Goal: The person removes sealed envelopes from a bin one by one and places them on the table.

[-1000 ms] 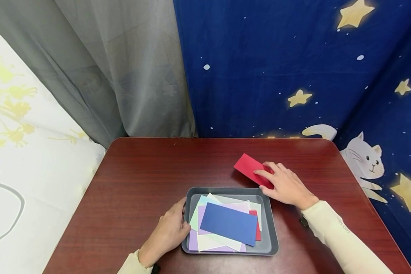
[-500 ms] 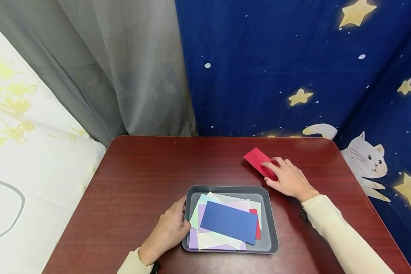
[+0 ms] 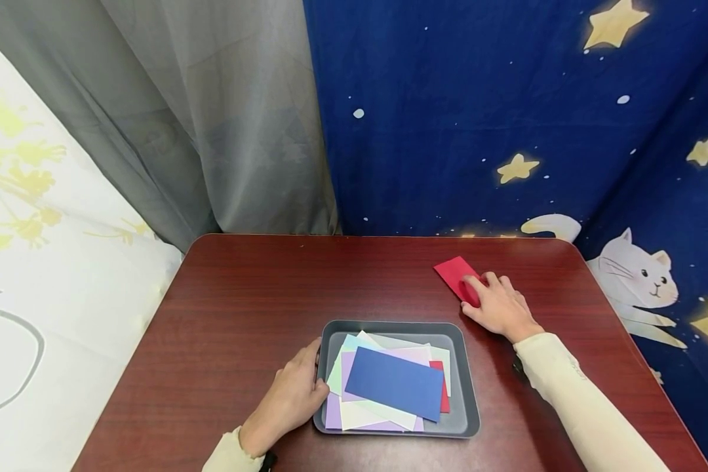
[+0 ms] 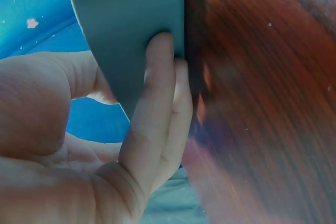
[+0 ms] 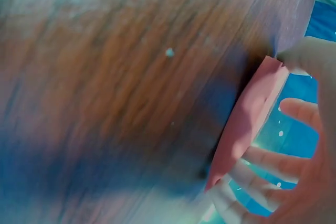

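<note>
Right of centre, the right hand pinches the red card, apparently placing it; the next move likely calls for gentle release. Lower centre, the left hand grips the gray tray.

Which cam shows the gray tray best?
Head: the gray tray shows nearly whole, papers inside. Left wrist gets only part of its outside, partly covered by the left hand; right wrist doesn't show it.

a red rectangular card sits angled beyond a gray tray holding overlapping coloured cards.
</note>
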### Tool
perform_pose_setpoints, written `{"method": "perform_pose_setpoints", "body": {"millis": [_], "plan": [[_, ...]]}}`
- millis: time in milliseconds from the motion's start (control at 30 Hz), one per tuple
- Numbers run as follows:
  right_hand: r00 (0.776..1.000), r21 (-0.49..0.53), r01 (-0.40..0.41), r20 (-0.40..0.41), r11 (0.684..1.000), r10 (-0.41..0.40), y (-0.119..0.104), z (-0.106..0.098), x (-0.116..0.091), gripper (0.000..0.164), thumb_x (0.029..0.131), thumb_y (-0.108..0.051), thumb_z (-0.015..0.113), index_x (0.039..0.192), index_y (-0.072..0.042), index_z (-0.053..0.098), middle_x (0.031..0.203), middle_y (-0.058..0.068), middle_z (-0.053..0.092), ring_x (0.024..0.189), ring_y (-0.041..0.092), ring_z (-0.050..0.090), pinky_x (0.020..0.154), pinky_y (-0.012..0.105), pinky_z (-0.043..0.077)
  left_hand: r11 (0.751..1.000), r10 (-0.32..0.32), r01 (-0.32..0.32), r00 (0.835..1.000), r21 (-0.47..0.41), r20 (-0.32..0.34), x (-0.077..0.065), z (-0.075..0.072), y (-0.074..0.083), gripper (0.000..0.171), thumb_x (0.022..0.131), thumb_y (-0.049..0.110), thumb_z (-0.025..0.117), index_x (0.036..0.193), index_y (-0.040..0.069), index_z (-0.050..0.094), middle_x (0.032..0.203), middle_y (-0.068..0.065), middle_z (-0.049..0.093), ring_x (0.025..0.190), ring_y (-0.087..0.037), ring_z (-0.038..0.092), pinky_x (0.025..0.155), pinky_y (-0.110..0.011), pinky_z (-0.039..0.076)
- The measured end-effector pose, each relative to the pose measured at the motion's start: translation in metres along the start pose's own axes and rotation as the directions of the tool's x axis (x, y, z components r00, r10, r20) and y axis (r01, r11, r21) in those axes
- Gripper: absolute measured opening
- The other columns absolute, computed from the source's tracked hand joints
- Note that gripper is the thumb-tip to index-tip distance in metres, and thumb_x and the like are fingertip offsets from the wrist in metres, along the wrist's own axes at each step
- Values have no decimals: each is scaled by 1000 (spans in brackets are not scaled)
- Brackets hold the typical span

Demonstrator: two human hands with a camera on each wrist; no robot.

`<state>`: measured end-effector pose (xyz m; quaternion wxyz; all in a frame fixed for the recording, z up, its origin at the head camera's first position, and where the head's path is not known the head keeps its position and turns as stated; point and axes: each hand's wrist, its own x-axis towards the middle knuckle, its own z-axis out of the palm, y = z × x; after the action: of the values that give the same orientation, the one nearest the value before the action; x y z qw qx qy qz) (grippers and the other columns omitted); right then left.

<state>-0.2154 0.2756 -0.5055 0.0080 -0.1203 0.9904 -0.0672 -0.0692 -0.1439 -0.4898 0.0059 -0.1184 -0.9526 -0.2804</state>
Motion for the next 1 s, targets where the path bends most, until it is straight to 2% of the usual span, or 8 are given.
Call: {"method": "perform_pose_setpoints", "body": {"millis": [467, 600, 767, 1000], "plan": [[983, 45, -184, 4, 982, 184, -17, 3, 7, 59, 91, -47, 57, 138, -12, 47, 122, 28, 39, 105, 46, 37, 69, 61, 47, 1000, 8, -8, 1000, 8, -9, 0, 1, 1, 69, 75, 7, 61, 143, 2, 45, 107, -2, 61, 94, -15, 61, 76, -46, 49], [976, 55, -216, 3, 975, 216, -20, 5, 10, 60, 92, -49, 55, 138, -11, 47, 119, 29, 38, 104, 47, 36, 68, 61, 47, 1000, 6, -6, 1000, 10, -6, 0, 1, 1, 69, 75, 7, 61, 143, 2, 45, 108, -3, 61, 94, -15, 60, 75, -45, 49], [967, 59, -254, -3, 965, 255, -24, 6, 14, 63, 91, -50, 56, 140, -11, 45, 122, 30, 36, 106, 48, 35, 71, 62, 46, 1000, 2, -2, 1000, 6, -2, 0, 1, 1, 70, 76, 7, 60, 144, 3, 45, 109, -4, 61, 95, -15, 60, 77, -46, 49], [960, 56, -278, -5, 959, 278, -27, 5, 19, 67, 90, -51, 56, 142, -11, 44, 124, 33, 34, 105, 49, 35, 67, 61, 47, 1000, 7, -7, 1000, 6, -3, 0, 0, 1, 70, 75, 7, 61, 143, 4, 45, 108, -3, 61, 96, -15, 60, 77, -47, 49]]}}
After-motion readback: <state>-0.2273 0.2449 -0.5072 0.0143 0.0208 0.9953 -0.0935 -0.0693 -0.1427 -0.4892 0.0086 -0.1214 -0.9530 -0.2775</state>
